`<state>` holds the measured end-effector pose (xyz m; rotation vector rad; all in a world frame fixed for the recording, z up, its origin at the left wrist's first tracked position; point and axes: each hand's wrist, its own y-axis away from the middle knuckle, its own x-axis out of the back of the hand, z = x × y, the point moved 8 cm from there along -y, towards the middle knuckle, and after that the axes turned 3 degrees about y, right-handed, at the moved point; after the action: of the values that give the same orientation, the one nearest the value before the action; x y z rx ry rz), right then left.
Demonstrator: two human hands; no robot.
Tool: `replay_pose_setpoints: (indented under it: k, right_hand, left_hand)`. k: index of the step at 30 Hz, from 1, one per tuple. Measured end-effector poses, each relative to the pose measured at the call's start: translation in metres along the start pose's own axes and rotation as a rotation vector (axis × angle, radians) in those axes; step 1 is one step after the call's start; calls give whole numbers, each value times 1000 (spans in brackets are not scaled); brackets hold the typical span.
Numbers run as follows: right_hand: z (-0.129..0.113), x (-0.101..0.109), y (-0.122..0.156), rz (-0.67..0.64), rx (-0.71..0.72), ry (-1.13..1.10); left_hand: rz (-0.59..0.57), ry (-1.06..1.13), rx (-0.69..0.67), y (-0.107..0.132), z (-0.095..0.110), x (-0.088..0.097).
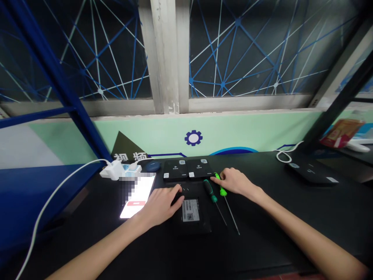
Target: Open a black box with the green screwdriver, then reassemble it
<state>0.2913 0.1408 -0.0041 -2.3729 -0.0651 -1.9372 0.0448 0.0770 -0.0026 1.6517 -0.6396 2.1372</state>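
Observation:
My left hand (161, 206) lies flat with fingers stretched out on a black flat device (190, 217) that bears a white label (190, 210). My right hand (234, 181) rests on the bright green screwdriver (225, 196), fingers curled loosely over its handle. A dark green screwdriver (212, 196) lies just left of it, untouched. Both screwdriver shafts point toward me.
A lit phone (136, 196) lies left of my left hand. Behind it are a white charger with cable (112, 170), a dark mouse (152, 166) and two black boxes (188, 169). Another black device (310, 171) and white cable sit at the right. A wall and window stand behind.

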Motion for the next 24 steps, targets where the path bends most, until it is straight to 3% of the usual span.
replay_pose_setpoints:
  k: [11, 18, 24]
  right_hand:
    - [-29, 11, 10, 81, 230, -134]
    - [-41, 7, 17, 67, 224, 19]
    - [-45, 1, 22, -18, 207, -55]
  left_hand:
    - [-1, 9, 8, -1, -1, -1]
    - [0, 18, 13, -2, -3, -1]
    - [-14, 19, 20, -1, -2, -1]
